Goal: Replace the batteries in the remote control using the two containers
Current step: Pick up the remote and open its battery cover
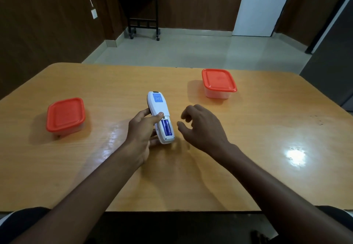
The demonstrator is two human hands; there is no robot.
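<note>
Left hand (pixel 140 129) wraps the remote control (pixel 160 116) face-down over the middle of the desk (pixel 114 177), thumb on its back. The battery bay is open, with two blue batteries (pixel 166 127) inside. Right hand (pixel 200 125) hovers just beside, grip loosely curled, holding nothing. Both containers, left (pixel 65 114) and right (pixel 219 82) near the far edge, are lidded. Looks like removal comes next: pry out the cells.

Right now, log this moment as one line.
left hand grips remote | batteries exposed | right hand empty, beside remote | both containers lidded
</note>
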